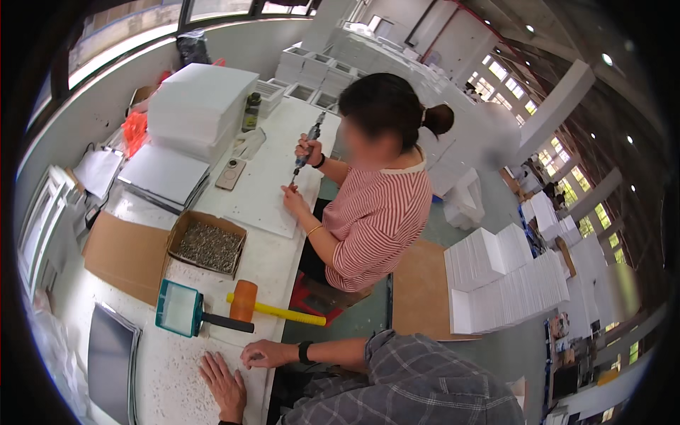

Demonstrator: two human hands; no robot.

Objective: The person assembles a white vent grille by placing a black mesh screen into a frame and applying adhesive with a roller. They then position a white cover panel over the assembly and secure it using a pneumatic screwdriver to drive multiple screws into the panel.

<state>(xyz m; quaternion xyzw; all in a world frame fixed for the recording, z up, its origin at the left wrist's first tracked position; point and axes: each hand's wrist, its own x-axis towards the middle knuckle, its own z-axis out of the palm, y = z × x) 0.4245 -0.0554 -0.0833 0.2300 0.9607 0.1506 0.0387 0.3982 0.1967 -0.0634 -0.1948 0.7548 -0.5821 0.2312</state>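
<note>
Left hand [223, 391]: flat, grip released
Right hand [263, 354]: curled; its grip, I cannot tell
Orange-headed, yellow-handled mallet [273, 309], their twelve o'clock: overhangs white worktop [176, 341]; if bumped, may fall

One wide view looks down and ahead from the person's head. The left hand [225, 384] and right hand [263, 353] are close, at seven o'clock. The windows [498, 69] at two o'clock seem far off, though bending makes it hard to be sure.
</note>
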